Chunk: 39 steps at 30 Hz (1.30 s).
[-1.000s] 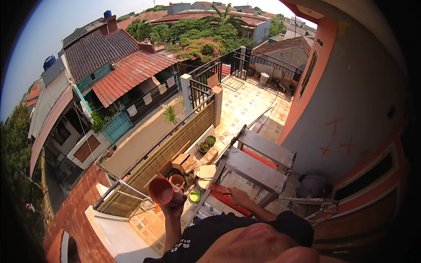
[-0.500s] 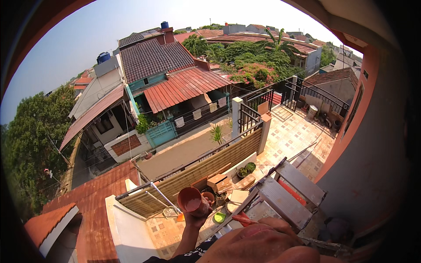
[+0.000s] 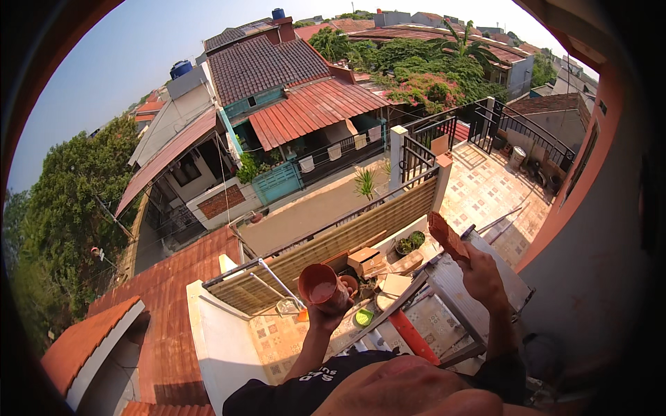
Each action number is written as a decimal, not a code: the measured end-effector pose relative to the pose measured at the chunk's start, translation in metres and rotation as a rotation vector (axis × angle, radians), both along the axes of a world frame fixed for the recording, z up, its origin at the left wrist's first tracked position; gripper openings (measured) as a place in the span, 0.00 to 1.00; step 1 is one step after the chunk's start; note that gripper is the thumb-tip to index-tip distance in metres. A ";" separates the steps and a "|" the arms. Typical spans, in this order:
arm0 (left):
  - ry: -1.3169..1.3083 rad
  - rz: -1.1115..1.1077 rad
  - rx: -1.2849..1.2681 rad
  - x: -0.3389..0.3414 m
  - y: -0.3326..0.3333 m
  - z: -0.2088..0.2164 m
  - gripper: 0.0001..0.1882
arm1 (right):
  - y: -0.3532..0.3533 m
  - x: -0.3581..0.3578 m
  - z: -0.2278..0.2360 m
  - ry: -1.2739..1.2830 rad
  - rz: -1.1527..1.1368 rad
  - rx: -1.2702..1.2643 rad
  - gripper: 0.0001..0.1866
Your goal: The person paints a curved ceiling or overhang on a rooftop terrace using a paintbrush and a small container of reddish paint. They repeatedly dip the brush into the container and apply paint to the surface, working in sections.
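Observation:
My left hand (image 3: pixel 334 310) is wrapped round a reddish-brown cup (image 3: pixel 319 279), its mouth tilted up toward me and what looks like reddish liquid inside. My right hand (image 3: pixel 482 279), raised on the right, grips what looks like a paintbrush (image 3: pixel 446 234), coated reddish-brown, its broad end pointing up and left. The two hands are well apart. Behind the cup shows a smaller brown round pot (image 3: pixel 349 283); whether it touches the cup I cannot tell.
A grey ladder or trestle (image 3: pixel 499 258) stands under my right arm. Below lies a patterned tile terrace (image 3: pixel 479 184) with cardboard boxes (image 3: pixel 366 261), potted plants (image 3: pixel 409 243) and a green basket (image 3: pixel 363 317). A slatted fence (image 3: pixel 333 253) borders the street; a wall (image 3: pixel 576 277) rises at right.
My right hand has come up from the lower edge with the brush, out to the right. The view has shifted, so the cup appears slightly further right; my left hand still holds it.

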<state>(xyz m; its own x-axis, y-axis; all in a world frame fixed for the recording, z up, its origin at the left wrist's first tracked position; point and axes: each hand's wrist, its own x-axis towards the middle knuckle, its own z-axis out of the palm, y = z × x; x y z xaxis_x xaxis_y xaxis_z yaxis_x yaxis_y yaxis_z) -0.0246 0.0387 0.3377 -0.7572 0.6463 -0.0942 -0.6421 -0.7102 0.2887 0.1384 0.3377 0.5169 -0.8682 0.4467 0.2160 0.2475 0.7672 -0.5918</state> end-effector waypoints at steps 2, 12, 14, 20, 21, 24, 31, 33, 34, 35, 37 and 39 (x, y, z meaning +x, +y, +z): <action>-0.101 0.012 0.015 -0.001 0.000 -0.008 0.27 | 0.011 -0.011 -0.013 0.084 -0.068 -0.010 0.08; -0.119 -0.067 0.028 0.009 0.003 -0.018 0.25 | 0.034 -0.024 -0.068 -0.123 -0.131 0.051 0.13; -0.118 -0.077 0.024 0.010 0.006 -0.020 0.26 | 0.035 -0.027 -0.072 -0.114 -0.155 0.104 0.13; -0.158 -0.120 0.042 0.014 0.011 -0.022 0.27 | 0.066 -0.038 -0.076 -0.045 -0.231 0.196 0.16; -0.151 -0.111 0.002 0.014 0.013 -0.021 0.27 | 0.072 -0.040 -0.077 -0.019 -0.226 0.235 0.16; -0.143 -0.122 -0.031 0.019 0.018 -0.018 0.27 | 0.078 -0.046 -0.086 0.058 -0.146 0.307 0.17; -0.120 -0.214 0.011 0.035 0.042 -0.024 0.28 | 0.079 -0.051 -0.104 0.145 -0.063 0.431 0.19; -0.108 -0.246 0.017 0.039 0.046 -0.026 0.29 | 0.081 -0.052 -0.103 0.183 -0.055 0.475 0.18; -0.101 -0.265 0.020 0.041 0.048 -0.027 0.29 | 0.082 -0.052 -0.102 0.202 -0.060 0.487 0.16; -0.107 -0.286 0.034 0.043 0.050 -0.027 0.29 | 0.084 -0.052 -0.102 0.226 -0.071 0.502 0.14; -0.077 -0.282 0.003 0.048 0.053 -0.026 0.29 | 0.089 -0.052 -0.102 0.240 -0.117 0.521 0.13; -0.087 -0.269 -0.022 0.053 0.054 -0.023 0.29 | 0.099 -0.049 -0.103 0.216 -0.192 0.518 0.14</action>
<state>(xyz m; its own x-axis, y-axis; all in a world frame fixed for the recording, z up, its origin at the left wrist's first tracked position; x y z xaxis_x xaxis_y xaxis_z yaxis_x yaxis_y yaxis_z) 0.0279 0.0931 0.3147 -0.5470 0.8201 -0.1679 -0.8299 -0.5048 0.2378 0.0893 0.4365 0.4138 -0.6948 0.3804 0.6104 0.3259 0.9231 -0.2043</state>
